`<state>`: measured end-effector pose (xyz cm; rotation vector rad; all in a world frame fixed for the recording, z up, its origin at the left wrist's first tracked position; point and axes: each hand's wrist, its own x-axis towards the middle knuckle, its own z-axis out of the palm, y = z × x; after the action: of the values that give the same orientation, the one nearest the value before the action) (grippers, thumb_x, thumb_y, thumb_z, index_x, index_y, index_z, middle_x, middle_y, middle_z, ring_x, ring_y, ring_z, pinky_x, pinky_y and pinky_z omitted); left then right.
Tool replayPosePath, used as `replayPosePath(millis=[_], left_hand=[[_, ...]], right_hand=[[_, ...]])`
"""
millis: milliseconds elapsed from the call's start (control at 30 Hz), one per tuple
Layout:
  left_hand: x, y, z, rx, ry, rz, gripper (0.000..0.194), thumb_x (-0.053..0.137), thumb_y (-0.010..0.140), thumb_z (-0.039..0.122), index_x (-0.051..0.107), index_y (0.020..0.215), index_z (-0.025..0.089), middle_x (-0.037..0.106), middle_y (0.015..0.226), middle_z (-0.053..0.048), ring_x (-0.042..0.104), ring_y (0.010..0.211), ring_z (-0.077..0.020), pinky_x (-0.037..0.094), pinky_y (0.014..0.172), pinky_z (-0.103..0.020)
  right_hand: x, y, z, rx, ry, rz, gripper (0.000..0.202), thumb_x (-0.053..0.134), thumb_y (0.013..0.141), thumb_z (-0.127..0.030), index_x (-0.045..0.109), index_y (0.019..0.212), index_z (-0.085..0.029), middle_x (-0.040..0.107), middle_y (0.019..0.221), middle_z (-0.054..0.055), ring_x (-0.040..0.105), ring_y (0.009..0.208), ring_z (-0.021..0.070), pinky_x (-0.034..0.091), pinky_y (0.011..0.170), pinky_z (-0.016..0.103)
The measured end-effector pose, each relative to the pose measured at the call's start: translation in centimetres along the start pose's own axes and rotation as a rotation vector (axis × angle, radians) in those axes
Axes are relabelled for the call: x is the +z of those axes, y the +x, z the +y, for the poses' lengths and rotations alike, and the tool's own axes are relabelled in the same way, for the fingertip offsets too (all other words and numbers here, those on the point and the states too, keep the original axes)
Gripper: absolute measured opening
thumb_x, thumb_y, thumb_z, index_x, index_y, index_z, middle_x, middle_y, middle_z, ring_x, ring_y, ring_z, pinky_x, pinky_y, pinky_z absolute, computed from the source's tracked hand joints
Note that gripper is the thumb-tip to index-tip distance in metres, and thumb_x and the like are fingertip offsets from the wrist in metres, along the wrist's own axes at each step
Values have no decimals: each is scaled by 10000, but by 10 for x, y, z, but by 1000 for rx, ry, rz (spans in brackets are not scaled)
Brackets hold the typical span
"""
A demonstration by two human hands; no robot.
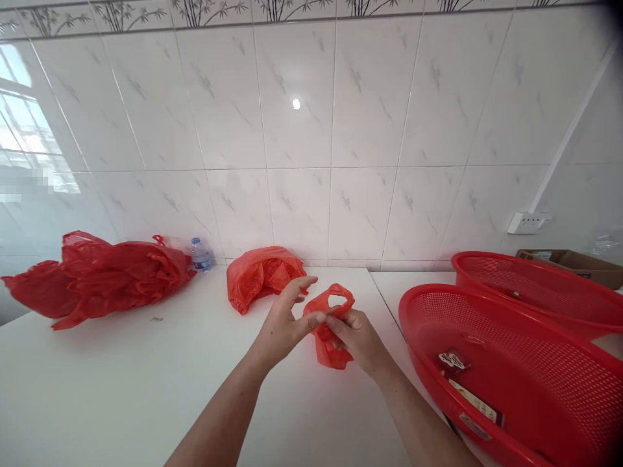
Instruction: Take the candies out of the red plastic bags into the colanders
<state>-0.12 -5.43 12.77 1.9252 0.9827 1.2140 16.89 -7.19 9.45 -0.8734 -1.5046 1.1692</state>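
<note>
White table – both hands pinching red bag

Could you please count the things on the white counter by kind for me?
Red plastic bags: 3 (pile at left, one by the wall, one in both hands)
Red baskets: 2 (near, far)
Water bottles: 1
Cardboard boxes: 1
Total: 7

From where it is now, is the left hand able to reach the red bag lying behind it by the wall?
Probably yes. The left hand pinches the small bag together with the right hand, and the red bag lies just beyond it on the white table, with nothing between them.
</note>
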Motion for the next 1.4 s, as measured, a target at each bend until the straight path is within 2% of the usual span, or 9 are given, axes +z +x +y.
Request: replayPosePath(millis=[100,200,367,600,733,867,1000,1200,1400], left_hand=[[-4,-4,-10,-48,-60,-240,918,798,612,314,337,1404,367,360,1459,-104,465,1231,-294,481,888,-398],[1,-7,-19,-147,-183,-396,861,778,635,309,369,1393,332,544,1279,-114,611,981,-230,513,766,-356],[22,-14,-28,-221,-328,-161,243,609,792,375,663,933,185,666,872,-60,606,769,-176,486,659,-297],[45,-25,-35,-245,-467,54,164,603,795,339,609,820,177,630,757,-10,576,674,-130,476,621,-254],[55,-34,-38,-112,-262,-18,100,531,816,230,623,795,199,648,866,-32,615,795,-168,505,715,-310],[61,-46,-37,140,47,158,240,494,779,97,607,943,230,612,1032,-51,579,979,-188,493,841,-364],[60,-51,-39,341,234,101,264,540,794,111,617,1012,236,623,1015,-66,566,996,-209,456,900,-408],[50,-44,-44,80,107,94,175,458,846,145,603,778,216,629,812,-16,590,803,-160,477,754,-316],[46,-43,-44,-92,-70,75,109,444,817,167,514,739,197,586,982,-28,549,841,-147,444,698,-276]], right_hand=[[-2,-7,-2,29,30,-61,362,545,844,-509,669,804,-171,534,605,-20,441,513,85,350,510,227],[-4,-13,-1,66,45,-27,365,563,826,-519,669,887,-176,542,618,-19,447,515,85,357,505,222],[-5,-25,2,85,66,140,382,621,779,-520,648,948,-178,542,676,-15,449,536,90,382,526,234],[4,-37,14,170,243,354,781,705,694,-526,412,1353,-225,517,613,-56,446,507,94,376,504,222],[9,-33,19,192,289,204,611,731,660,-526,598,1147,-181,512,585,-46,398,459,68,325,461,208],[11,-27,26,201,315,313,416,675,726,-530,675,922,-163,465,526,-47,420,497,84,360,501,214],[12,-26,31,220,346,339,420,647,743,-557,679,890,-165,538,618,-15,452,540,95,373,504,217],[1,-40,26,119,72,58,595,431,869,-607,557,1269,-184,565,632,-7,456,497,110,415,576,274],[-9,-47,12,66,-177,-157,455,332,935,-491,656,1151,-257,589,896,25,548,797,144,434,853,345]])
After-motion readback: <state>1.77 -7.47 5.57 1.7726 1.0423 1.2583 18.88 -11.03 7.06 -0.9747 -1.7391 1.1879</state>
